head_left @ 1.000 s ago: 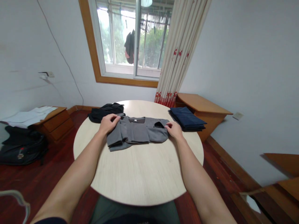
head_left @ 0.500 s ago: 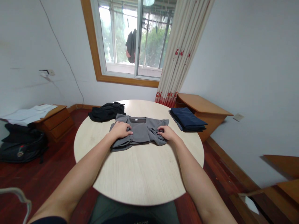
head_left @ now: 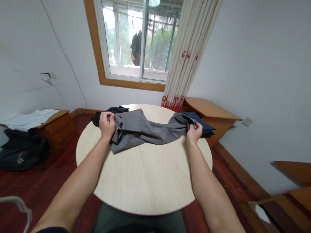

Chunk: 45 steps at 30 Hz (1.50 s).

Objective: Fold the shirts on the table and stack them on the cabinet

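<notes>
Head view: your left hand (head_left: 107, 125) and right hand (head_left: 194, 133) pinch the gray garment (head_left: 144, 128); spreading looks in hand, next wanting even tension.

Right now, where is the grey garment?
In the head view, the grey garment is held mid-picture between left hand and right hand, over the far part of the round table.
</notes>
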{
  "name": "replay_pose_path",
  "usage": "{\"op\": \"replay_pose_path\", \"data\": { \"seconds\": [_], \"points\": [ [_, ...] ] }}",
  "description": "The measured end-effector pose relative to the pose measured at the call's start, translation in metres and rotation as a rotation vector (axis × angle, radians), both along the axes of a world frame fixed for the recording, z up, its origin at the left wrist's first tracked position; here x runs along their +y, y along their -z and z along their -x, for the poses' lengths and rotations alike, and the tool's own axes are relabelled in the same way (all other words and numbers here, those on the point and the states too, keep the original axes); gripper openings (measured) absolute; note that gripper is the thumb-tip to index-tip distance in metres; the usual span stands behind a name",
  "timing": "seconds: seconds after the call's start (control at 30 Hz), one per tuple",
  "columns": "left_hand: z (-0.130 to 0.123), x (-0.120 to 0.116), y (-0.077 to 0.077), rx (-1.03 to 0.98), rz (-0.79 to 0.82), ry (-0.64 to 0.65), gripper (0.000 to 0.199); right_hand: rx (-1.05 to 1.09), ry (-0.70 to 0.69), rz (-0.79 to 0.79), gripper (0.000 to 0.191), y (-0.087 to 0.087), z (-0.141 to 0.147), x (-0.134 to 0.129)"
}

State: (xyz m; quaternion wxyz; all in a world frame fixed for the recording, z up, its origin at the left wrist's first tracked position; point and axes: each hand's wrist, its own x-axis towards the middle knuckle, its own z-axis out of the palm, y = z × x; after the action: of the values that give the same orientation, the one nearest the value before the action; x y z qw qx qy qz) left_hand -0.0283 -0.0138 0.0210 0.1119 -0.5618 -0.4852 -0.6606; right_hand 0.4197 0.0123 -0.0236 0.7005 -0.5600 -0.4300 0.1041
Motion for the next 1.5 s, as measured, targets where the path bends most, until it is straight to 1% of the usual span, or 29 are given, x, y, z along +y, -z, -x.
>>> {"op": "replay_pose_path", "data": {
  "seconds": [0.07,0.1,0.17,0.23,0.3,0.37,0.43,0.47,0.5,0.57,0.63,0.67,0.7,0.77,0.83,0.9,0.97,1.03,1.13,1.23,1.3,1.33,1.4,1.47,1.5],
  "points": [
    [-0.002,-0.002,0.000,-0.040,-0.021,0.029,0.016,-0.029,0.021,0.013,0.048,0.002,0.014,-0.002],
    [-0.008,-0.005,-0.001,-0.038,-0.023,0.065,0.017,-0.078,-0.017,0.014,0.049,0.002,0.023,-0.004],
    [-0.026,-0.015,-0.004,0.002,-0.022,0.184,0.020,-0.241,-0.150,0.015,0.051,0.002,0.044,-0.010],
    [-0.049,-0.030,-0.008,0.060,-0.015,0.345,0.024,-0.398,-0.312,0.018,0.053,0.000,0.062,-0.019],
    [-0.069,-0.047,-0.013,0.083,0.016,0.510,0.030,-0.475,-0.497,0.043,0.059,-0.003,0.077,-0.030],
    [-0.082,-0.061,-0.018,0.054,0.070,0.642,0.036,-0.463,-0.676,0.093,0.070,-0.007,0.089,-0.039],
    [-0.085,-0.067,-0.022,-0.016,0.111,0.737,0.039,-0.400,-0.813,0.135,0.078,-0.011,0.101,-0.046],
    [-0.083,-0.067,-0.022,-0.059,0.123,0.769,0.041,-0.365,-0.869,0.145,0.079,-0.013,0.107,-0.049],
    [-0.079,-0.065,-0.022,-0.103,0.134,0.790,0.042,-0.334,-0.919,0.154,0.075,-0.015,0.112,-0.051],
    [-0.069,-0.056,-0.020,-0.186,0.169,0.790,0.046,-0.286,-1.007,0.196,0.059,-0.020,0.119,-0.054],
    [-0.056,-0.043,-0.017,-0.250,0.207,0.741,0.052,-0.227,-1.057,0.270,0.043,-0.027,0.118,-0.058],
    [-0.049,-0.038,-0.015,-0.273,0.214,0.707,0.054,-0.184,-1.066,0.300,0.040,-0.031,0.115,-0.061],
    [-0.043,-0.033,-0.014,-0.295,0.215,0.675,0.055,-0.128,-1.070,0.312,0.038,-0.035,0.110,-0.065],
    [-0.034,-0.025,-0.012,-0.342,0.199,0.634,0.057,0.001,-1.097,0.286,0.038,-0.044,0.096,-0.073],
    [-0.028,-0.021,-0.012,-0.388,0.182,0.634,0.057,0.104,-1.160,0.241,0.039,-0.051,0.084,-0.079],
    [-0.024,-0.017,-0.011,-0.407,0.173,0.639,0.057,0.147,-1.207,0.228,0.039,-0.055,0.077,-0.080],
    [-0.022,-0.014,-0.009,-0.385,0.197,0.634,0.056,0.146,-1.179,0.240,0.039,-0.054,0.077,-0.076],
    [-0.021,-0.011,-0.004,-0.304,0.287,0.617,0.052,0.080,-1.092,0.275,0.040,-0.048,0.082,-0.068],
    [-0.023,-0.006,0.008,-0.031,0.501,0.571,0.046,-0.203,-0.992,0.396,0.043,-0.034,0.091,-0.058],
    [-0.028,-0.002,0.021,0.244,0.637,0.553,0.044,-0.457,-1.002,0.477,0.043,-0.021,0.098,-0.055],
    [-0.033,-0.001,0.028,0.385,0.678,0.577,0.050,-0.519,-1.039,0.485,0.037,-0.021,0.104,-0.057],
    [-0.035,-0.001,0.032,0.463,0.699,0.590,0.054,-0.522,-1.051,0.476,0.033,-0.024,0.109,-0.059],
    [-0.040,-0.002,0.037,0.617,0.749,0.586,0.060,-0.476,-1.058,0.412,0.032,-0.041,0.121,-0.069],
    [-0.043,-0.003,0.041,0.735,0.805,0.552,0.061,-0.380,-1.089,0.271,0.038,-0.066,0.136,-0.091],
    [-0.044,-0.004,0.042,0.769,0.827,0.534,0.061,-0.342,-1.141,0.191,0.039,-0.080,0.143,-0.107]
  ]
}}
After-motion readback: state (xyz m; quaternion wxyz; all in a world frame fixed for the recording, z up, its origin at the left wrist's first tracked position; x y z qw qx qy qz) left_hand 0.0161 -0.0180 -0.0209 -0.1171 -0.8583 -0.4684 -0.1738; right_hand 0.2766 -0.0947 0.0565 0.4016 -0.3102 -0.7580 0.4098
